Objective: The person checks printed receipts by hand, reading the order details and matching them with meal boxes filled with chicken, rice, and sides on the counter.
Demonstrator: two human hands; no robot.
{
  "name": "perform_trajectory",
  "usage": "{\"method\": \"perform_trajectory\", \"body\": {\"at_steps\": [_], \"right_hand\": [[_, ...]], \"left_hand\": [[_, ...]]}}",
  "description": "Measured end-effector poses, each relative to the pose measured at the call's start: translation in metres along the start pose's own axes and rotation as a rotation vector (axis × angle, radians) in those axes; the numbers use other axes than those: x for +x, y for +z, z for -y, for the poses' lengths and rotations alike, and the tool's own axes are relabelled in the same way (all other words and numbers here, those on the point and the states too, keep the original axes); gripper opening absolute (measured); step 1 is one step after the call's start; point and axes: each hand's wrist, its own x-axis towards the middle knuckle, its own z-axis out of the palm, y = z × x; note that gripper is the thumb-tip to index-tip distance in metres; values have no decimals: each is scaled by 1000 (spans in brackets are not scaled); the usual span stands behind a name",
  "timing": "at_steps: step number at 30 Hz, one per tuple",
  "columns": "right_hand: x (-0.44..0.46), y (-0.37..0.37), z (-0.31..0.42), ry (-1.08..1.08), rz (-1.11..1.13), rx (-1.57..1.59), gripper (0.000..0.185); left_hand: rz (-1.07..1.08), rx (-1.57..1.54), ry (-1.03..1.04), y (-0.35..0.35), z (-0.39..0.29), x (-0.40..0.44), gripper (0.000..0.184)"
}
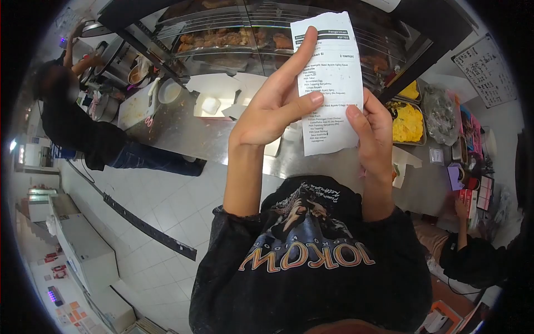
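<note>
A long white printed receipt (pixel 332 67) is held up in front of me over the steel counter. My left hand (pixel 272 108) grips its left side, the thumb lying across the print and the index finger stretched up along the paper. On the right edge, my right hand (pixel 371 125) pinches the receipt with its thumb in front; its other fingers are behind the paper. Beyond my left hand stands an open takeaway box (pixel 219 111) with a white mound of rice (pixel 210 105) in it. Part of another open box (pixel 409 158) shows beside my right wrist.
Fried chicken (pixel 214 40) lies in the display case ahead. Trays of yellow scrambled egg (pixel 407 123) and a plastic bag (pixel 441 106) are at right. A cutting board (pixel 136 108) is at left. One co-worker (pixel 83 125) stands left, another (pixel 475 259) right.
</note>
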Motion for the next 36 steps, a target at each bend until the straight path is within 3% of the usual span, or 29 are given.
{"method": "perform_trajectory", "body": {"at_steps": [6,11,18,36], "right_hand": [[-4,-8,-2,56,24,-83,28],[-4,-6,-8,-32,-8,-116,30],[-6,-16,-7,116,21,-114,30],[-3,9,-14,82,67,-130,27]], "left_hand": [[-25,-25,-26,-3,1,1,80],[-52,-95,-76,-2,1,2,78],[-77,-292,-163,-5,-1,7,75],[-189,-226,-38,-12,-4,-12,72]]}}
